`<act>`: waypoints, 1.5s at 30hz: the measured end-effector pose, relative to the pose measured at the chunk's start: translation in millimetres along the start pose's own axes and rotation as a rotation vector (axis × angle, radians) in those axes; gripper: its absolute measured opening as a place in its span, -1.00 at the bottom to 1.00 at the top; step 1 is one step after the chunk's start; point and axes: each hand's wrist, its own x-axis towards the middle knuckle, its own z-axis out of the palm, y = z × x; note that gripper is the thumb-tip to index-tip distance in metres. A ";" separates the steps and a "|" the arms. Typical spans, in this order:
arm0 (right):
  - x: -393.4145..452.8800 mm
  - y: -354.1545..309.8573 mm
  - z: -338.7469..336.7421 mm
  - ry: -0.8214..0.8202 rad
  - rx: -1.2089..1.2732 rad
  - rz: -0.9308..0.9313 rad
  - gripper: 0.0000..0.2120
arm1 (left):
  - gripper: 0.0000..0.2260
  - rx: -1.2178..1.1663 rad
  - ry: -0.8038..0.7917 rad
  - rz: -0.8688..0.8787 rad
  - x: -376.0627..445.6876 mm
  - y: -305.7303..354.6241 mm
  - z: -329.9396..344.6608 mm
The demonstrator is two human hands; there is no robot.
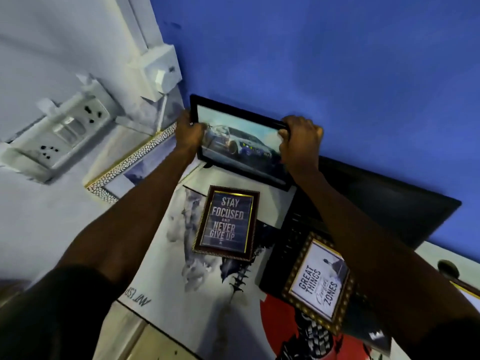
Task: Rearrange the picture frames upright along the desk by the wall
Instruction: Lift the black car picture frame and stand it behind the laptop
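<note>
While gripped at both ends by left hand [188, 132] and right hand [298, 141], car frame [241, 144] being stood against blue wall [337, 61]. Next: release gently, then lift flat "Stay Focused" frame [227, 223].

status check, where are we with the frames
Left hand and right hand both gripping car picture frame, upright at blue wall. Two quote frames still flat. Nothing blocking.
</note>
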 end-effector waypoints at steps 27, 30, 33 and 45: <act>-9.8 48.2 47.2 -0.083 -0.322 0.062 -0.64 | -0.41 0.165 -0.285 -0.139 34.3 -37.4 56.7; -10.7 44.2 42.0 -0.082 -0.231 0.052 -0.68 | -0.33 0.085 -0.254 -0.150 26.2 -39.9 54.1; -15.8 30.1 41.0 -0.054 -0.122 -0.009 -0.68 | -0.50 0.175 -0.126 -0.064 16.5 -43.5 37.7; -41.2 -89.7 86.6 -0.208 0.486 -0.130 -0.83 | -0.73 0.554 0.337 0.477 -33.8 -71.8 -108.7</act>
